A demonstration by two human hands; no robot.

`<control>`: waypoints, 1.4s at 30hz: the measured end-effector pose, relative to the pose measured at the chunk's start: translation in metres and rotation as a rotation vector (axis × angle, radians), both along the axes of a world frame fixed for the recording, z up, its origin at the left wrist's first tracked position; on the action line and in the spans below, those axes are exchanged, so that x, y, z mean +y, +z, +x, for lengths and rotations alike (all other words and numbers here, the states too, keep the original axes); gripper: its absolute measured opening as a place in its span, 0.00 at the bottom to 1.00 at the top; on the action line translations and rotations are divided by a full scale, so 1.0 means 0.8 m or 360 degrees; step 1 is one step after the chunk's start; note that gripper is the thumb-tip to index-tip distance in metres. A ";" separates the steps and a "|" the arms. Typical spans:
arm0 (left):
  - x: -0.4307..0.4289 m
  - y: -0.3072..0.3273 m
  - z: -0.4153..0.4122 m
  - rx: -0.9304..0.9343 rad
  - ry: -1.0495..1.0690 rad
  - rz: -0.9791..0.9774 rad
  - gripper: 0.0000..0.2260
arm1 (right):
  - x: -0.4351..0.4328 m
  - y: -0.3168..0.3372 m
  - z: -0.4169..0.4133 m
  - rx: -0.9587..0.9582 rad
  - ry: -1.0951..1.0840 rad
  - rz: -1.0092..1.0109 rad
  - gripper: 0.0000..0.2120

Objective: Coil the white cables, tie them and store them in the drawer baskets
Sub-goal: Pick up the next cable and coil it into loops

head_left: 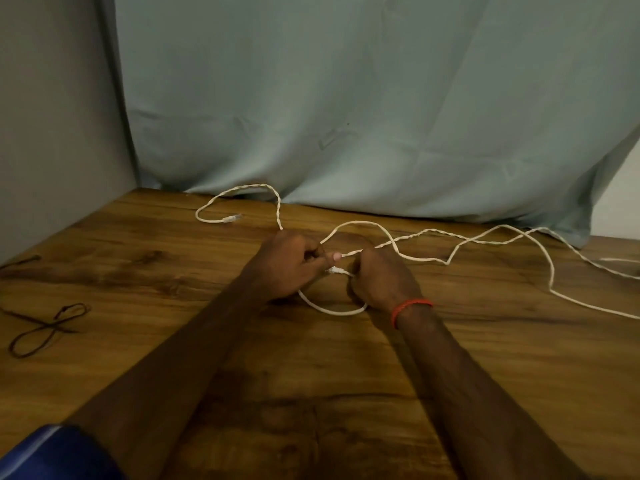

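Hands meet at the middle of the wooden table [346,393], knuckles facing the camera. The left hand [287,263] is closed, thumb and fingers pinched on the white cable [429,259] near its connector end, which shows as a short white plug in the gap between the two hands. The right hand [379,278] is closed into a fist around the same cable just right of the plug; a red thread band [410,306] circles the right wrist.

A small loop of cable hangs from the two hands and rests on the table just nearer than them. From the hands the cable runs far and left, arcs along the foot of the pale blue cloth [346,98] and ends in a second connector [232,218] lying on the table. Other lengths cross just beyond the hands and run right in loose, partly twisted waves toward the right edge of the table. Whether these lengths belong to one cable or to several cannot be told.

A dark cord [45,329] lies in a figure-eight at the left edge of the table, well apart from the hands. A blue sleeve [52,452] shows at the near left corner.
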State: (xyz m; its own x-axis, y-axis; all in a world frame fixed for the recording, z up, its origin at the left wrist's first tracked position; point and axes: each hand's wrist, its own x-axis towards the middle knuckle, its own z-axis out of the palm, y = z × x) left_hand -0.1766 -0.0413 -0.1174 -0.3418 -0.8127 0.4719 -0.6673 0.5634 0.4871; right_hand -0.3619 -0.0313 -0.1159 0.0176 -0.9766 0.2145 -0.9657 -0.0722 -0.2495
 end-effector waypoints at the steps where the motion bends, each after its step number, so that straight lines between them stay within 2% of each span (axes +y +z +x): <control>1: 0.000 0.000 0.000 -0.0004 0.0001 -0.0003 0.15 | 0.000 -0.002 0.001 -0.0014 0.0009 -0.0005 0.04; 2: 0.000 0.000 0.000 -0.0006 0.0000 -0.0006 0.15 | -0.001 -0.003 0.002 -0.0040 0.0020 -0.0019 0.02; 5: 0.001 0.000 -0.001 -0.0003 -0.0009 -0.0020 0.15 | 0.000 0.002 0.002 -0.0192 0.0018 -0.0152 0.08; 9: 0.003 0.001 -0.004 0.0066 -0.0048 -0.0011 0.15 | 0.008 0.020 0.001 -0.0640 0.0107 -0.0514 0.13; 12: 0.010 0.006 -0.009 0.0437 -0.0122 0.0105 0.15 | 0.018 0.024 0.011 -0.0881 0.0350 -0.0654 0.10; 14: 0.013 0.007 -0.013 0.0631 -0.0141 0.0196 0.15 | 0.026 0.023 0.023 -0.0916 0.0496 -0.0744 0.06; 17: 0.009 0.005 -0.018 0.0929 -0.0166 0.0380 0.15 | 0.029 0.020 0.035 -0.0982 0.0595 -0.0852 0.08; 20: 0.012 0.014 -0.024 0.1337 -0.0171 0.0505 0.15 | 0.026 0.018 0.037 -0.1504 0.0653 -0.0654 0.10; 22: 0.016 0.024 -0.026 0.1545 -0.0150 0.0540 0.16 | 0.024 0.018 0.037 -0.1689 0.0630 -0.0629 0.12; 24: 0.015 0.028 -0.024 0.1718 -0.0184 0.0614 0.19 | 0.020 0.016 0.033 -0.1635 0.0545 -0.0723 0.14; 26: 0.013 0.032 -0.020 0.1865 -0.0308 0.0764 0.22 | 0.017 0.012 0.028 -0.1377 0.0454 -0.0847 0.15; 30: 0.016 0.031 -0.018 0.1821 -0.0608 0.0902 0.24 | 0.016 0.010 0.022 -0.0411 0.0317 -0.1083 0.25; 35: 0.021 0.030 -0.015 0.1774 -0.1198 0.1161 0.20 | 0.012 0.010 0.011 0.0164 0.0281 -0.0898 0.33; 38: 0.023 0.031 -0.014 0.1778 -0.1600 0.1389 0.19 | 0.006 -0.003 0.021 0.0262 0.0461 -0.0731 0.35; 42: 0.026 0.034 -0.011 0.1884 -0.1856 0.1564 0.21 | 0.006 -0.002 0.042 -0.0056 0.0848 -0.0571 0.30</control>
